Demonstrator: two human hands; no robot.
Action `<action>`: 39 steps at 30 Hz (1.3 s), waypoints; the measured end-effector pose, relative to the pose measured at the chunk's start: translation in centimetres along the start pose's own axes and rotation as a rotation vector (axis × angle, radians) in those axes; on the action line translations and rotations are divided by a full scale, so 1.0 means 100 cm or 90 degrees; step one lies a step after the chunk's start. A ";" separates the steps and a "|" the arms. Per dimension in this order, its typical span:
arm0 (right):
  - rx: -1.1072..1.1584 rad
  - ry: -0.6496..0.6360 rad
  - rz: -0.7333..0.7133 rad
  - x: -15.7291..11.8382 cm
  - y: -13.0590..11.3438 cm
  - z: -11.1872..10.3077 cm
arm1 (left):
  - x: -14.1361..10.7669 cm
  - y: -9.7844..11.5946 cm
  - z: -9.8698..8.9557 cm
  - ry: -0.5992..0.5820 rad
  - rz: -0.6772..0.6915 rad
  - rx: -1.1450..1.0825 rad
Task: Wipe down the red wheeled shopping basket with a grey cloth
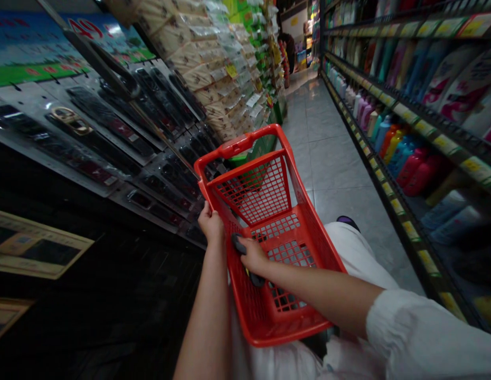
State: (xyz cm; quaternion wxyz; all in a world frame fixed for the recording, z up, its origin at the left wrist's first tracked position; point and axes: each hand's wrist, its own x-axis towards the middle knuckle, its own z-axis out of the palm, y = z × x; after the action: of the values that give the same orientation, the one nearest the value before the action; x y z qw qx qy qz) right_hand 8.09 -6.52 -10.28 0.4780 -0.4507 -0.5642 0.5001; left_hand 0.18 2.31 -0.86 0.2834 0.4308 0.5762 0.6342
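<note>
A red shopping basket (324,237) with a grid floor and a raised pull handle stands tilted in view, close to my white-clothed legs. My left hand (212,226) is closed around its left rim. Inside the basket, by the left wall, my right hand (253,256) grips a dark grey and black item (238,243) with a bit of yellow on it. Fingers cover its middle, so its exact kind cannot be made out. The mesh panel (265,192) at the far end of the basket leans inward.
Packaged belts (98,121) hang on the left rack. Stacked wrapped packs (214,68) stand beyond it. Shelves of bottles (392,145) line the right side. A tiled aisle (328,153) runs ahead towards a dark-clothed person (288,53) in the distance.
</note>
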 end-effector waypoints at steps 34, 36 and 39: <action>-0.262 -0.257 -0.318 0.018 -0.051 -0.052 | 0.006 0.014 -0.027 -0.055 -0.213 -0.123; -0.297 -0.306 -0.331 -0.011 -0.052 -0.060 | 0.004 0.011 -0.027 -0.063 -0.182 -0.125; -0.370 -0.370 -0.346 -0.053 -0.059 -0.070 | 0.002 0.008 -0.026 -0.074 -0.137 -0.112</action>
State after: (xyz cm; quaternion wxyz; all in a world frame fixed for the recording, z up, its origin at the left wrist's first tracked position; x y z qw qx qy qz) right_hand 15.57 -11.39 -4.57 0.2685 -0.2437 -0.8876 0.2841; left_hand -2.08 1.09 0.04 0.4194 0.3761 0.5438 0.6220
